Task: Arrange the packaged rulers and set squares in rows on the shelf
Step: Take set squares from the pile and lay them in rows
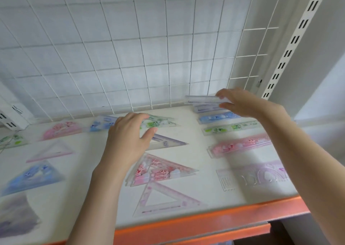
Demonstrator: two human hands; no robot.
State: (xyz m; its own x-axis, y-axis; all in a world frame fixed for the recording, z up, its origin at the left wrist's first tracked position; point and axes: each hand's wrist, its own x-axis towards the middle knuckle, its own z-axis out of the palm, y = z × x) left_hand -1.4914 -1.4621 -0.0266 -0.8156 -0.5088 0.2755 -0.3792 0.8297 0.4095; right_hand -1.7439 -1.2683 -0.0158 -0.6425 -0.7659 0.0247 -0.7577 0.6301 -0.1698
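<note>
A white wire grid panel (130,48) stands upright behind a pale shelf with an orange front edge (205,224); a white slotted upright rail (291,44) runs up at the right.

On the shelf the packaged pieces lie flat in loose rows. To the left are a blue clear-plastic set square (33,177), a pale pink-edged set square (50,152) and a pink half-round protractor (61,129). In the middle, from the front edge back, lie a clear pink-lilac set square (164,200), a pink patterned set square (162,171), a lilac set square (168,142) and a green patterned set square (160,122). On the right lie a clear lilac stencil ruler (252,175), a pink straight ruler (240,145), a green straight ruler (229,128) and a blue straight ruler (218,116), one behind the other.

The left hand (128,138) is over the middle row, fingers curled onto the green patterned set square and thumb beside the lilac one; whether it actually grips is not clear. The right hand (242,102) pinches a clear lilac packaged ruler (203,100) between fingers and thumb, above the back of the ruler row, near the grid.
</note>
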